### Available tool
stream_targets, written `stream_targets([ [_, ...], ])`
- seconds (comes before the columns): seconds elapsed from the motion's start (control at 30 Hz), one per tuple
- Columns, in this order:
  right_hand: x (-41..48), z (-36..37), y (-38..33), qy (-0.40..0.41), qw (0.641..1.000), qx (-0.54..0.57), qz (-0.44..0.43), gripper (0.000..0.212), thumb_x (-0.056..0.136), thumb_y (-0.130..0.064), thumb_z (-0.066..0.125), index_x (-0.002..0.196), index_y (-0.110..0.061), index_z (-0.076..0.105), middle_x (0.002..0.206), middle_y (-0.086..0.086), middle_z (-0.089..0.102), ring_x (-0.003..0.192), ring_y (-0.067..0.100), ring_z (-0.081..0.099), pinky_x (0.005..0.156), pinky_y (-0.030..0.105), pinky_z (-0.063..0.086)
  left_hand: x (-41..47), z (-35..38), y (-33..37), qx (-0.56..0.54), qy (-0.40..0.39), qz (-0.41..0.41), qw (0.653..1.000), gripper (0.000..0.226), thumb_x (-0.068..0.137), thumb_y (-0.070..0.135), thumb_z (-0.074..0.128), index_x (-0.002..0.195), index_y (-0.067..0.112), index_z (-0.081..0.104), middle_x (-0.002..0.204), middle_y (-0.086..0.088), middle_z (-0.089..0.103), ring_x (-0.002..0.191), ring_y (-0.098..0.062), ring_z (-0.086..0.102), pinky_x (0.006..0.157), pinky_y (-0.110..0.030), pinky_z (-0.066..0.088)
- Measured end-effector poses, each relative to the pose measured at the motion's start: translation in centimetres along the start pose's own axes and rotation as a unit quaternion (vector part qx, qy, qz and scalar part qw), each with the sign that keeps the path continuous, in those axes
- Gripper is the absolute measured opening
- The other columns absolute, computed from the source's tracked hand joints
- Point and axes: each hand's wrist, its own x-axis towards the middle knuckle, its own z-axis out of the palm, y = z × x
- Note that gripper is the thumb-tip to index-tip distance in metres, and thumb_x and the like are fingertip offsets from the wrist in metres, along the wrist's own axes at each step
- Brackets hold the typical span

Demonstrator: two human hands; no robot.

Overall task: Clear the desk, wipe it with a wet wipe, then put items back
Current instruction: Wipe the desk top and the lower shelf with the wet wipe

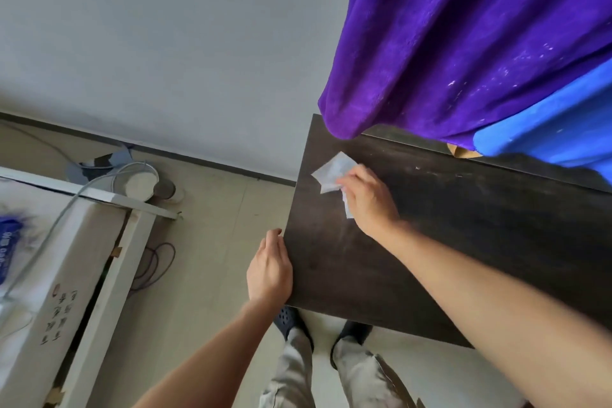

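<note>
A dark wooden desk [463,242] fills the right half of the view, its top bare with faint wipe streaks. My right hand [369,197] holds a crumpled white wet wipe [332,172] and presses it on the desk near the far left corner. Along the desk's left edge my left hand [270,268] rests with straight fingers, touching the side of the top.
A purple cloth [463,36] and a blue cloth [556,132] hang over the desk's far edge. At left stands a white frame with a cardboard box [59,275] and a grey cable [82,189]. Cords lie on the beige floor [205,242].
</note>
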Motion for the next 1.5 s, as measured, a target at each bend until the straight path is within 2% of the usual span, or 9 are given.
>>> stream_targets([
  [0.17,8.0,2.5,0.9,0.03,0.999,-0.039,-0.008,0.022,0.075,0.008,0.053,0.087,-0.005,0.066,0.087,0.016,0.064,0.088,0.039,0.055,0.069,0.039,0.045,0.0,0.9,-0.2,0.023,0.039,0.004,0.999,0.027,0.1,0.029,0.028,0.118,0.02,0.046,0.113,-0.006,0.063,0.097,-0.036,0.058,0.071,-0.035,0.038],
  [0.37,5.5,5.2,0.7,-0.035,0.98,-0.023,-0.193,0.041,0.084,0.004,0.051,0.12,-0.011,0.062,0.133,0.006,0.057,0.127,0.026,0.048,0.093,0.04,0.041,0.0,1.3,-0.2,0.052,0.059,0.011,0.997,0.025,0.099,0.027,0.031,0.116,0.018,0.048,0.106,-0.006,0.065,0.091,-0.037,0.059,0.069,-0.036,0.039],
  [0.53,10.9,3.8,1.4,-0.06,0.99,-0.117,-0.046,0.058,0.077,0.009,0.045,0.129,-0.016,0.042,0.131,0.012,0.05,0.119,0.036,0.047,0.098,0.044,0.04,0.0,1.4,-0.2,0.068,0.07,0.018,0.995,0.02,0.098,0.028,0.031,0.105,0.019,0.047,0.099,-0.005,0.065,0.086,-0.037,0.059,0.069,-0.039,0.045],
  [0.7,7.5,4.2,0.3,-0.088,0.982,-0.066,-0.153,0.066,0.078,0.017,0.041,0.14,-0.006,0.039,0.153,0.01,0.029,0.143,0.025,0.021,0.116,0.035,0.017,-0.2,1.5,0.0,0.081,0.082,0.021,0.993,0.017,0.098,0.029,0.03,0.098,0.019,0.044,0.087,-0.004,0.063,0.079,-0.035,0.059,0.066,-0.039,0.045],
  [0.93,4.8,1.3,5.4,-0.019,0.997,-0.076,-0.019,0.064,0.069,0.016,0.051,0.132,0.003,0.046,0.142,0.018,0.043,0.137,0.034,0.032,0.112,0.04,0.026,-0.5,1.7,0.3,0.109,0.106,0.027,0.988,0.017,0.098,0.027,0.032,0.095,0.014,0.044,0.081,-0.008,0.063,0.074,-0.037,0.058,0.06,-0.035,0.039],
  [1.1,2.8,2.0,3.5,-0.101,0.986,-0.029,-0.132,0.067,0.074,0.015,0.042,0.14,-0.002,0.04,0.149,0.014,0.035,0.141,0.028,0.026,0.115,0.039,0.022,-0.9,1.9,0.5,0.122,0.12,0.018,0.985,0.018,0.098,0.027,0.032,0.094,0.013,0.043,0.077,-0.013,0.064,0.072,-0.039,0.058,0.06,-0.035,0.035],
  [1.23,1.5,-1.7,11.1,-0.023,0.996,-0.083,-0.005,0.07,0.069,0.017,0.045,0.137,0.0,0.04,0.146,0.015,0.039,0.138,0.03,0.031,0.114,0.038,0.025,-0.9,1.9,0.6,0.125,0.127,0.019,0.984,0.016,0.097,0.025,0.034,0.093,0.011,0.042,0.077,-0.014,0.063,0.072,-0.04,0.058,0.059,-0.036,0.035],
  [1.33,1.8,-1.3,9.7,-0.005,0.997,-0.072,0.032,0.066,0.065,0.015,0.047,0.129,0.0,0.046,0.14,0.016,0.044,0.134,0.033,0.034,0.111,0.038,0.027,-0.8,1.9,0.5,0.134,0.132,0.021,0.982,0.016,0.097,0.024,0.035,0.093,0.011,0.043,0.076,-0.014,0.063,0.072,-0.04,0.058,0.06,-0.035,0.034],
  [1.5,-1.9,2.1,4.0,-0.114,0.979,-0.002,-0.17,0.068,0.077,0.021,0.04,0.14,-0.005,0.041,0.15,0.01,0.035,0.142,0.024,0.024,0.116,0.028,0.013,-0.8,2.0,0.4,0.139,0.141,0.024,0.98,0.017,0.097,0.025,0.035,0.094,0.011,0.045,0.075,-0.014,0.064,0.07,-0.039,0.058,0.059,-0.035,0.036],
])
